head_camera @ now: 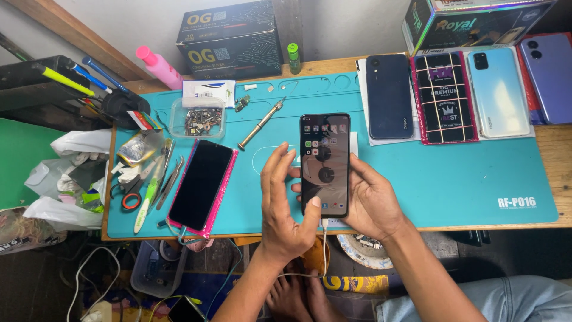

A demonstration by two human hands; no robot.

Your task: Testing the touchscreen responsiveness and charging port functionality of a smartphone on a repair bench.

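Lit smartphone [325,164]: it was held upright above the front part of the teal work mat [417,173], its screen on and showing rows of app icons; a white cable [325,238] ran down from its bottom edge.
Right hand [372,200]: it cradled the phone from behind and from the right, fingers curled around the back and right edge, closed on the phone's body.
Left hand [283,206]: it lay along the phone's left side, fingers loosely spread and extended upward, the thumb [311,209] pressing on the lower left of the screen; it touched the phone rather than gripping it fully.
Second phone [201,183]: a dark-screened phone in a pink case lay flat on the mat to the left of the hands, with a cable at its lower end.
Screwdriver [261,124]: a metal precision driver lay at a slant on the mat, between the two phones and further back.
Parts tray [198,118]: a clear plastic box of small screws and bits sat near the mat's back left corner.
Tools [156,179]: tweezers, scissors and a green-handled tool lay along the mat's left edge.
Back right of the desk [554,149]: four phones [471,92] lay in a row, well apart from the hands.
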